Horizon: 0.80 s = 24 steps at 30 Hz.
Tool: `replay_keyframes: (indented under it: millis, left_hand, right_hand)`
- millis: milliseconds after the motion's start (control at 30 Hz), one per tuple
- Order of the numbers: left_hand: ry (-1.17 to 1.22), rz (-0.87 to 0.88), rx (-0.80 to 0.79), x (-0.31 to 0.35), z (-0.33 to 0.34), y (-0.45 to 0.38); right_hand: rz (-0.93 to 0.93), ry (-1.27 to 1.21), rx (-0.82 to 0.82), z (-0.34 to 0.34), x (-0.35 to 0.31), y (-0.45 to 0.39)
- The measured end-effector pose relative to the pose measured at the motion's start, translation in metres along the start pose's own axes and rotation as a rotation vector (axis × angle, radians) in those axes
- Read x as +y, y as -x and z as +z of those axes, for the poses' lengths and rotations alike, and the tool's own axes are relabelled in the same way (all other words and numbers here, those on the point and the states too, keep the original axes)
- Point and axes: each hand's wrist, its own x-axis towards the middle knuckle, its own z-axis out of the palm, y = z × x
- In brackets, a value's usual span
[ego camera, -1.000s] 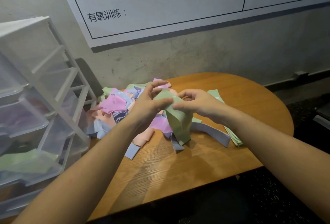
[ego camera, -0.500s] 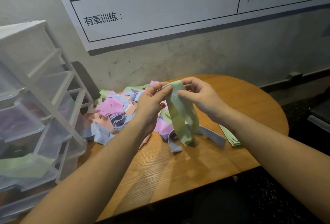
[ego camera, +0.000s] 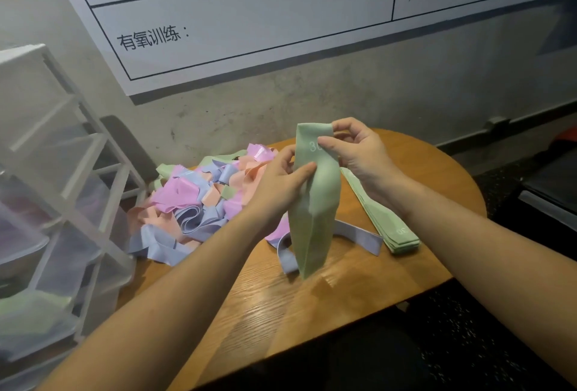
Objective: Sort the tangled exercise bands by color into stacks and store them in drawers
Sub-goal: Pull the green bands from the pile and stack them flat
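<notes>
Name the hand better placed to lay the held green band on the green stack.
Probably the right hand: it pinches the green band at its top, and the green stack lies just below it.

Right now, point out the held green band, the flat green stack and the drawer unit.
held green elastic band (ego camera: 315, 209), head view, middle of hanging loop
flat green band stack (ego camera: 396, 231), head view, near end
translucent plastic drawer unit (ego camera: 46, 234), head view, front frame

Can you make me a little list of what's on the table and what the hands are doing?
held band: green band, hanging down over the table
left hand: pinches the band's side
right hand: pinches the band's top end
sorted stack: green stack, flat on the table to the right
tangled pile: pink, purple, peach, blue and green bands
table: round, wooden
drawers: clear drawer unit, at the left
</notes>
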Motion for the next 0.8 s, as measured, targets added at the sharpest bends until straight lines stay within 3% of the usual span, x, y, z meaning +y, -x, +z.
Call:
replay_keyframes:
  millis: [233, 433, 567, 800]
  left_hand:
    - [0.17, -0.116, -0.03, 0.005, 0.015, -0.017]
    - [0.334, -0.204, 0.007, 0.009, 0.032, -0.047]
    - [0.422, -0.205, 0.049, 0.017, 0.047, -0.063]
    - [0.627, -0.246, 0.103, 0.014, 0.077, -0.096]
  right_hand:
    - [0.134, 0.007, -0.027, -0.018, 0.009, 0.006]
    - [0.346, -0.034, -0.248, -0.047, 0.029, 0.014]
    - [0.335, 0.03, -0.254, -0.067, 0.038, 0.013]
    - [0.189, 0.249, -0.096, -0.088, 0.043, 0.007]
